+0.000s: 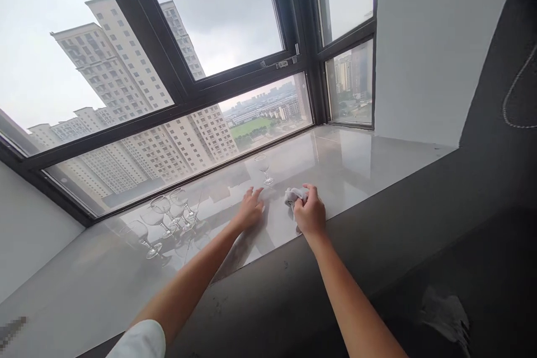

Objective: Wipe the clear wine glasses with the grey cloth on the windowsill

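Cloth (293, 196) bunched in my closed right hand (310, 213); left hand (250, 210) lies flat and empty on the sill (356, 162). Wiping, I judge; the wine glass (264, 168) just ahead wants a gentle pickup.

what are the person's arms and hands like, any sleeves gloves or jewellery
No gloves, rings or watch show on the left hand or the right hand. Both forearms are uncovered. A white short sleeve shows at the left upper arm, at the picture's bottom edge; no sleeve is in view on the right arm.
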Available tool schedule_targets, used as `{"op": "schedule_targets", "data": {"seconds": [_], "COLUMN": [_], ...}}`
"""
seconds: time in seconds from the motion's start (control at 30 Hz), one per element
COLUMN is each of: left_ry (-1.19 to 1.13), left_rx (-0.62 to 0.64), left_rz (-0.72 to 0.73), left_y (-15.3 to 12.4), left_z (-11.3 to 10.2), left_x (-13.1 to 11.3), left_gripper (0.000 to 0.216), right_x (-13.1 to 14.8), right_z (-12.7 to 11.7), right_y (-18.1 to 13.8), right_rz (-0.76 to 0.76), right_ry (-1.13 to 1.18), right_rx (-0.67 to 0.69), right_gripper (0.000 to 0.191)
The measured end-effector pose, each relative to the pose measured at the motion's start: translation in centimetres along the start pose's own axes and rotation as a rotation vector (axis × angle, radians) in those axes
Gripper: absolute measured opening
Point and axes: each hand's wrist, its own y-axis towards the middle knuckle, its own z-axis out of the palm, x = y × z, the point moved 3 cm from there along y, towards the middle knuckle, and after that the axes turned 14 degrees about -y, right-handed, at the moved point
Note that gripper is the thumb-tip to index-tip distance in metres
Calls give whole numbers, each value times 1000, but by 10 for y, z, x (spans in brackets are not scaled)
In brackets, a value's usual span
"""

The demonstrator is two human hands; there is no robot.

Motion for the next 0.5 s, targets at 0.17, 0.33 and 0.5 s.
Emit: {"op": "schedule_targets", "data": {"seconds": [0.17,0.33,0.5], "left_ry": [20,62,85], "left_rx": [25,47,80], "left_rz": [-6,-29,-30], "left_y": [66,80,79], "left_z": [28,32,24], "left_x": [-24,-20,-19], "left_gripper": [54,52,50], "right_x": [0,-2,-2], "right_z": [1,1,-1], "right_y": [2,2,0], "right_rz": [-20,-44,-56], "right_ry": [11,18,3], "right_rx": [1,1,9], "right_gripper": [46,45,46]}}
